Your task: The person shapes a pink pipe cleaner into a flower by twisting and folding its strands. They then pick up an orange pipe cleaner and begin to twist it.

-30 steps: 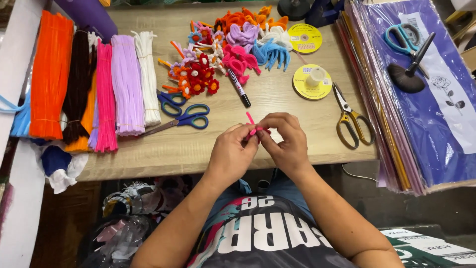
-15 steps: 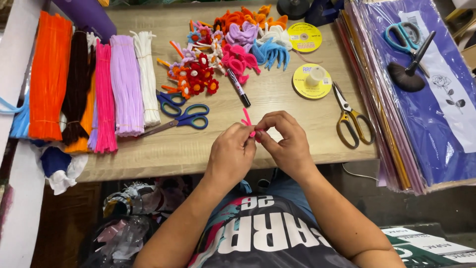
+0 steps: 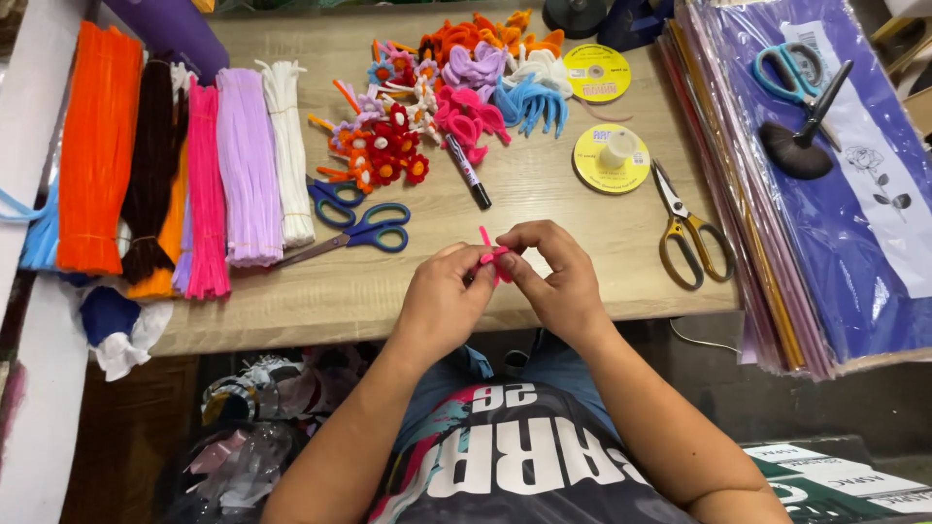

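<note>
Both hands meet over the front edge of the wooden table (image 3: 544, 209). My left hand (image 3: 442, 306) and my right hand (image 3: 555, 281) pinch a short pink pipe cleaner (image 3: 491, 254) between fingertips; its bent end sticks up between them. Just beyond lie blue-handled scissors (image 3: 361, 231) to the left, a black marker (image 3: 467, 173) ahead, and yellow-handled scissors (image 3: 687, 231) to the right.
Bundles of pipe cleaners in orange (image 3: 95, 146), pink (image 3: 206, 189), lilac (image 3: 249, 165) and white (image 3: 289, 150) lie at left. Finished pipe-cleaner flowers (image 3: 393, 146) are heaped at the back. Two yellow reels (image 3: 612, 155) stand mid-right. Stacked wrapping sheets (image 3: 835, 175) with teal scissors fill the right.
The hands have stayed at the table's front edge, turning and bending the pink pipe cleaner slightly; its free end now points more upright.
</note>
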